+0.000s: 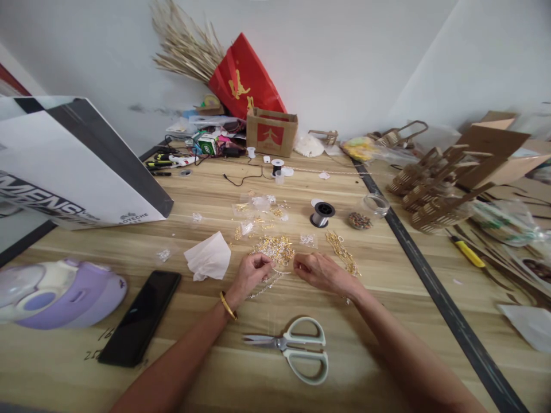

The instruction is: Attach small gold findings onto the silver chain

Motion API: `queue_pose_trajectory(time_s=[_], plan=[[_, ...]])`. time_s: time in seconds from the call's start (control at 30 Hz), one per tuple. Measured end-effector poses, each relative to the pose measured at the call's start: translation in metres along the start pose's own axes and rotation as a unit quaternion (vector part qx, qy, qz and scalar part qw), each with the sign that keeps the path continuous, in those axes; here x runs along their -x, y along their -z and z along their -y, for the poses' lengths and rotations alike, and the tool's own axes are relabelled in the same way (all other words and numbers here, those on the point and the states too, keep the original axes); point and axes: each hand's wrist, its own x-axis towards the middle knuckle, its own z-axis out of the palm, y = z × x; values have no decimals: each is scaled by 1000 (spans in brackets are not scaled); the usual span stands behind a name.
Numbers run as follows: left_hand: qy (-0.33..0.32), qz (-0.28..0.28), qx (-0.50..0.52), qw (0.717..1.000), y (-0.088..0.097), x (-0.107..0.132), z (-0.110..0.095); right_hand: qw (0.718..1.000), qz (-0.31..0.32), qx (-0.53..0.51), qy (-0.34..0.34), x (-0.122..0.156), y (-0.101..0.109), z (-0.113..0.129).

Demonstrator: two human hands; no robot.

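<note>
Left hand (251, 274): grip pinched on a thin beaded strand (267, 282), low over the table (387, 321).
Right hand (316, 271): fingers curled, grip state unclear.
Bead pile (275, 249): just beyond both hands.
Scissors (297, 347): nearer, untouched.

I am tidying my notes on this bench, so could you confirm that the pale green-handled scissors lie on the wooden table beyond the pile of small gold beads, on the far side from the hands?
Not quite: the head view shows the pale green-handled scissors on the wooden table nearer than the pile of small gold beads, between the forearms and closer to the camera than the left hand and right hand.
</note>
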Motion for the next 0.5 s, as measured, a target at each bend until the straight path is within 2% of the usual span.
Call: queue_pose_trajectory(time_s=[0.17, 0.37, 0.5], plan=[[5, 23, 31, 999, 2, 1, -5, 996, 0, -85, 20, -2, 2, 0], [11, 91, 62, 994, 2, 5, -15, 978, -9, -208, 28, -6, -4, -1], [21, 119, 61, 991, 0, 6, -15, 968, -27, -246, 33, -9, -9, 3]])
